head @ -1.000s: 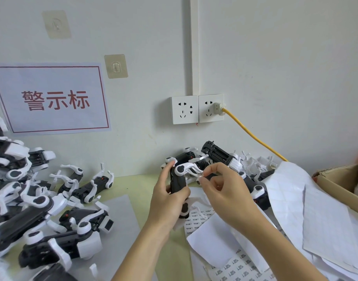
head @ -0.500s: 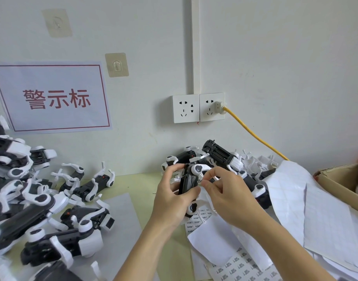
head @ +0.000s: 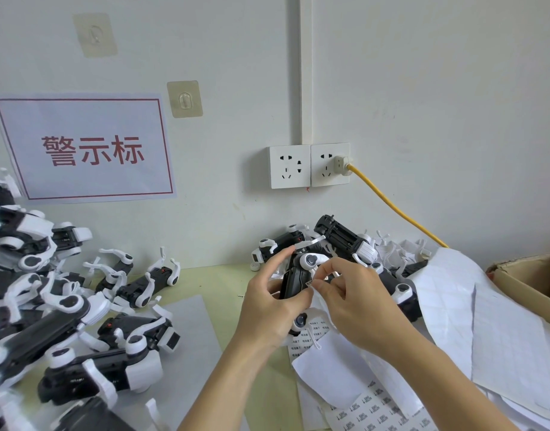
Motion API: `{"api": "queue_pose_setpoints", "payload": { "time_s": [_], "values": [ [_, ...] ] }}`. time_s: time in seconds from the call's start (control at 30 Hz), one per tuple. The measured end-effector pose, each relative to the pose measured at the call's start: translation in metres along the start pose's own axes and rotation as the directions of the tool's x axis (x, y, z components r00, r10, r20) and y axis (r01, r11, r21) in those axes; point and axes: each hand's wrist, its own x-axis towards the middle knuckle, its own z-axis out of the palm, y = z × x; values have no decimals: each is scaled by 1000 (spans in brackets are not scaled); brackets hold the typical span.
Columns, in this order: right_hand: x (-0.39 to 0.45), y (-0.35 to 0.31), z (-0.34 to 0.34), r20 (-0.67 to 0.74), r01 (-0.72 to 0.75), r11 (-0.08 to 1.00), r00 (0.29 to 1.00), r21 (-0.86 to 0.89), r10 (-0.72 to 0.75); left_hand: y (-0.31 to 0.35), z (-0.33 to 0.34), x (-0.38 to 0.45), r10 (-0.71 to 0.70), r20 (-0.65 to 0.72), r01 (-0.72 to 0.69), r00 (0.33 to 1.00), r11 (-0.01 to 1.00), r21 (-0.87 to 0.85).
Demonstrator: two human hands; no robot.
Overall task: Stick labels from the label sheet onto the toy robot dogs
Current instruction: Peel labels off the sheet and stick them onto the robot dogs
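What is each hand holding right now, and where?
Left hand grips the toy dog around its black body; right hand pinches a small label against it.

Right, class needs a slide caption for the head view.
Left hand grips a toy robot dog while the right hand pinches a label against it.

White wall (head: pixel 423 88), twin sockets (head: pixel 309 165), pale-green tabletop (head: pixel 217 281).
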Motion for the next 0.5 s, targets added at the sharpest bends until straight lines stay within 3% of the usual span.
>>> {"api": "queue_pose_setpoints", "payload": {
  "time_s": [0.5],
  "values": [
    [0, 1, -1, -15, 35, 997, 999, -71, -36, -5, -1, 2, -9, 8, 9, 1000, 1000, -30]
  ]
}}
